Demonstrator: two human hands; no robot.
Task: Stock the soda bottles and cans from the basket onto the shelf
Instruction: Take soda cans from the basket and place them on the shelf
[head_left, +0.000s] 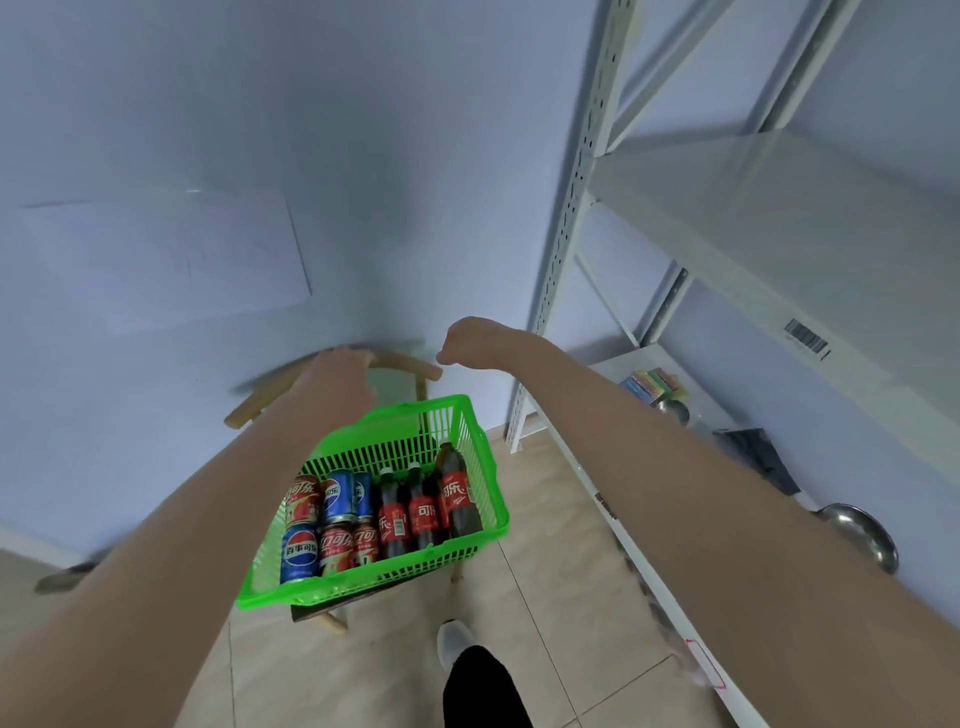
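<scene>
A green plastic basket sits on a wooden chair seat. Inside it lie three cola bottles with red labels on the right and several red and blue soda cans on the left. My left hand is stretched out above the basket's far side, over the chair's wooden backrest; its fingers are hidden behind the hand. My right hand hangs in the air beyond the basket, fingers curled under, holding nothing. The white metal shelf stands to the right.
The shelf's lower board carries coloured sponges, a metal bowl and a dark cloth. Walls close in the corner behind the chair. Tiled floor runs below, with my foot near the chair.
</scene>
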